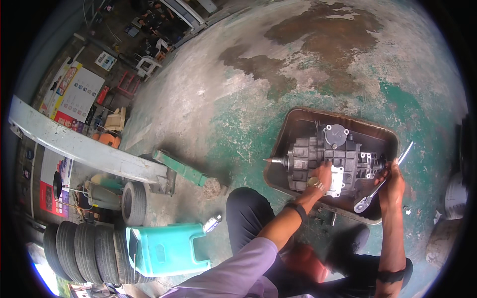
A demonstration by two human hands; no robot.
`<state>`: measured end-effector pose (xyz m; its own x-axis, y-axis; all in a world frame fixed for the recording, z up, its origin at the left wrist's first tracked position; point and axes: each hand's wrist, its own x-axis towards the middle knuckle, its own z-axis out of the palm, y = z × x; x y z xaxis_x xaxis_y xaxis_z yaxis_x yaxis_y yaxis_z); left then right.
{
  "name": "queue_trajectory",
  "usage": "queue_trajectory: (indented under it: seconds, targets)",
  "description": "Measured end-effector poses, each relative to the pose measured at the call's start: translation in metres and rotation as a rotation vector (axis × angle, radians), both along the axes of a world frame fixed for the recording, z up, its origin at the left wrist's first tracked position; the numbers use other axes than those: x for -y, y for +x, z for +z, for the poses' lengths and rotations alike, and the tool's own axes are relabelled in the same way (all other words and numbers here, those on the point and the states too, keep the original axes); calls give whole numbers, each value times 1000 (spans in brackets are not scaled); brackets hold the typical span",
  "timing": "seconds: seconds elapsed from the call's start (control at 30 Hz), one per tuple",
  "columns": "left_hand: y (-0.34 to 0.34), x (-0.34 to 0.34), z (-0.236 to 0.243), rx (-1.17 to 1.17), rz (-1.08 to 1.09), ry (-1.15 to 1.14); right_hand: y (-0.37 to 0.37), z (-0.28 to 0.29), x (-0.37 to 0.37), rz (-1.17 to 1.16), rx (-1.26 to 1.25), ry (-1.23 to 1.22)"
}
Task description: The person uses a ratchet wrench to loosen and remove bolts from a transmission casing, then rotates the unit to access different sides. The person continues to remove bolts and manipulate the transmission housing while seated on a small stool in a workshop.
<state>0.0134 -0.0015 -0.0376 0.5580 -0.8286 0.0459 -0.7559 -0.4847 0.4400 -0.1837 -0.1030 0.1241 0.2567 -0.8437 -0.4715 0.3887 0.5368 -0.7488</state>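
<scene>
A worn green and grey floor [233, 129] spread across the workshop. On it sat a brown tray [343, 115] with rounded corners and raised edges. Inside the tray lay a grey metal gearbox [309, 160], its shaft [278, 161] reaching the tray's left edge. If pushed hard on one side, the gearbox could have rocked or slid, since no clamp showed, and the shaft could have struck that edge.

A long silver wrench [363, 204] slanted across the tray's right side, its round head over the near right corner. The right hand [394, 182] had its fingers wrapped around the handle. A careless swing, or a loose hold, could have knocked the head against the edge or the casting.

The left hand [323, 175] rested on the gearbox; whether its fingers gripped anything could not be told. A pale plate [338, 183] lay just beside it, where a metal watch [315, 183] might have snagged.

Small metal parts [333, 219] lay on the floor just outside the near edge; they could easily have been kicked away.
</scene>
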Motion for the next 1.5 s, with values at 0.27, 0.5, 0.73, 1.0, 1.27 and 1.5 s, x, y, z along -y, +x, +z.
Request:
queue_trajectory:
  seconds: [0.27,0.5,0.73,1.0,1.27,1.5]
  targets:
    - [0,8,-13,-37,185,85,0,2,0,13,7,1]
    - [-38,-18,-22,-190,400,95,2,5,-2,32,15,13]
    - [-106,-96,-73,-307,321,215,-2,10,-4,36,10,31]
    - [-89,-172,-228,-629,371,662,-13,6,1,-31,-56,87]
    - [-83,-150,-184,-512,484,662,-12,3,3,-26,-70,119]
    - [-100,-101,-85,-194,586,-159,-5,14,0,-3,11,107]
